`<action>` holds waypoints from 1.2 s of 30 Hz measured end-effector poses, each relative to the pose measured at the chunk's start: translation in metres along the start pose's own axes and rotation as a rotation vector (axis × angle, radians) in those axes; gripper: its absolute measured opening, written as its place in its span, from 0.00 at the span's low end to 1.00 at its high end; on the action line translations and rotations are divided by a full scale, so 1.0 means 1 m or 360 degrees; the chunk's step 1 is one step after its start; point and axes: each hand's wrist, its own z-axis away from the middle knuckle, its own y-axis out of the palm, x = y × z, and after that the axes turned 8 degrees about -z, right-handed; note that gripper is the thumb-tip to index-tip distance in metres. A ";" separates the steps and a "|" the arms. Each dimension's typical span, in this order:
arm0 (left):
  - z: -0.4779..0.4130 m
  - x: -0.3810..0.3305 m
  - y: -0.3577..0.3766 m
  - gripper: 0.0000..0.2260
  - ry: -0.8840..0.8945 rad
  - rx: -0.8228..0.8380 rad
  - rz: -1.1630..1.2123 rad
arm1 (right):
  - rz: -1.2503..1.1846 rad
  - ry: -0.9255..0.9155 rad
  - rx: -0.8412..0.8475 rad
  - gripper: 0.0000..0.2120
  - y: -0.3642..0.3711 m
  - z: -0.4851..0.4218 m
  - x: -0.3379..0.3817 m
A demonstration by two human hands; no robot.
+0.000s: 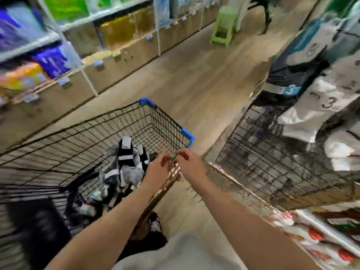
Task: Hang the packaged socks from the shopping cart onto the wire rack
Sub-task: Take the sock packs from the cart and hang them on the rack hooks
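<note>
- Fingers [183, 152] of the right hand [191, 162] were curled and pinched together on a small greenish piece [175, 156] just over the shopping cart's near right rim; it was too blurred to name.
- Shopping cart [97, 133]: black wire with blue corners, the landmark for everything below.
- Wire rack [272, 162]: just right of the cart, its grid panel facing the cart's right side.
- Hung sock packs [321, 106]: on the rack's upper part, up and right of the cart.
- Packaged socks [124, 162]: a loose black, grey and white heap inside the cart, toward its near end and just left of the hands.
- Left hand [158, 166]: above the cart's right rim, fingers curled and touching the right hand's; whether they gripped the piece I could not tell.
- Doing it well, as I judged: free the piece with both hands, then lift one pack from the cart by its hanger and slide it fully onto the rack.
</note>
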 end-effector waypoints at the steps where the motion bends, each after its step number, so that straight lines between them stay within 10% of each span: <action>1: -0.006 0.018 -0.008 0.10 -0.0084 0.0000 0.0055 | 0.0028 0.0025 0.0060 0.10 0.022 -0.010 0.003; 17: -0.109 0.208 -0.039 0.07 -0.0800 -0.0092 0.0645 | 0.0179 0.0499 0.0333 0.12 0.233 -0.156 -0.036; 36: -0.244 0.314 -0.002 0.22 -0.0988 0.0024 0.0702 | -0.0190 0.0755 0.0517 0.22 0.353 -0.294 -0.135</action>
